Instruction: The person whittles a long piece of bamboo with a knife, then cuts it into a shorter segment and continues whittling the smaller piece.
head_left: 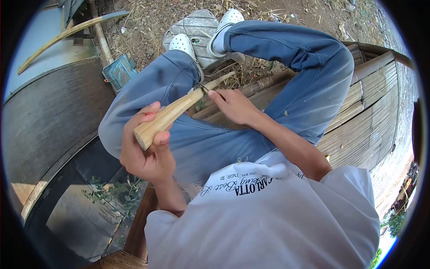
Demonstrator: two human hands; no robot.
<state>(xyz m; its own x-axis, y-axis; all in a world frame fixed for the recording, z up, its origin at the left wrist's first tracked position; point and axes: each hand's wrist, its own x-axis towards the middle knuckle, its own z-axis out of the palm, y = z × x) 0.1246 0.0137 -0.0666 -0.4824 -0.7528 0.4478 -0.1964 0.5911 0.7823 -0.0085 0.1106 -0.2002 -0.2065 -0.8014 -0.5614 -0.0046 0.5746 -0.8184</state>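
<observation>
My left hand [150, 145] is wrapped round the thick end of a pale, tapered piece of wood [172, 114]. The wood slants up and away over my lap, its narrow curved tip beyond my right hand. A small red mark shows on a left finger. My right hand [235, 106] is closed at the narrower part of the wood, thumb laid along it. From its grip a thin dark blade-like tool [204, 87] crosses the wood; most of its length is hard to make out.
I sit on a bamboo-slat bench [367, 107], legs bent. My white clogs [181, 45] rest by a grey slab [197, 27] on littered ground. At left are a blue plastic basket [120, 71], a curved wooden strip [67, 33] and a leafy plant [118, 195].
</observation>
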